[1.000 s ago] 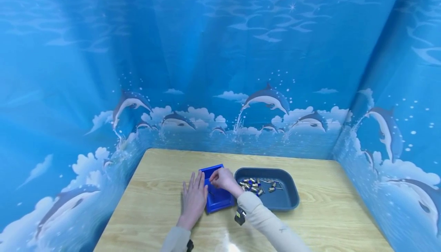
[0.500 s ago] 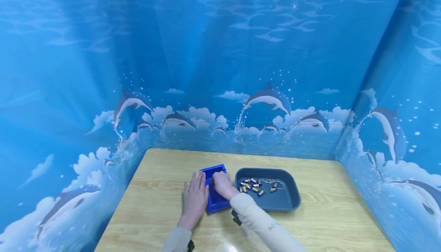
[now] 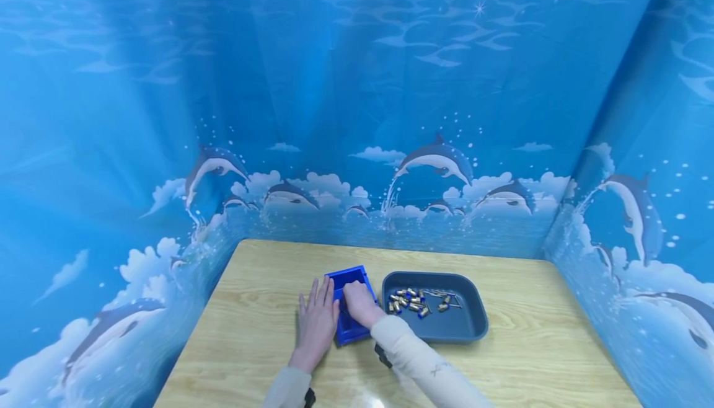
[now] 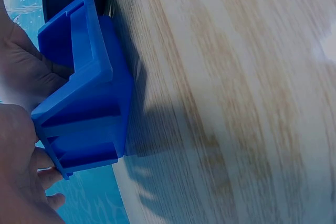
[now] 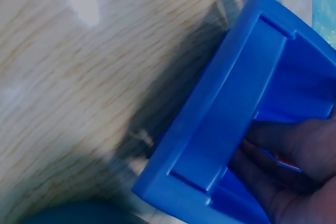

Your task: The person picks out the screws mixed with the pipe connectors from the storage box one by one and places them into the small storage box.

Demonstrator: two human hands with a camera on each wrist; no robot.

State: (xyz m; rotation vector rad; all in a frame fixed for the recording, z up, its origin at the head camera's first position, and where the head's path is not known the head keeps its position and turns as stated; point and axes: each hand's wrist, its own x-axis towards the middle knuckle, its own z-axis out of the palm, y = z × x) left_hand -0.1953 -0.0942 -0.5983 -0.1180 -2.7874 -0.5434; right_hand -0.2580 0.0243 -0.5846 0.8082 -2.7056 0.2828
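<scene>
A blue plastic bin (image 3: 352,335) stands on the table between the two hands. My left hand (image 3: 316,328) lies along its left side with fingers extended; in the left wrist view the left hand's fingers (image 4: 44,174) touch the bin's outer wall. Inside the bin is my right hand (image 3: 362,306), reaching down from the right with bent fingers. The right wrist view has its thumb and fingers (image 5: 286,140) low behind the bin's front wall (image 5: 226,98). Their tips are hidden, so whether they hold anything cannot be told.
To the right of the bin, a dark grey tray (image 3: 481,318) holds several brass fittings (image 3: 415,302) with blue ends and several thin silver screws or pins (image 3: 437,294). Curtains printed with dolphins (image 3: 435,160) enclose the wooden table (image 3: 535,333) at the back and sides.
My right hand has gone from above the bin down into it, fingers now lower and hidden. The left hand stays at the bin's side.
</scene>
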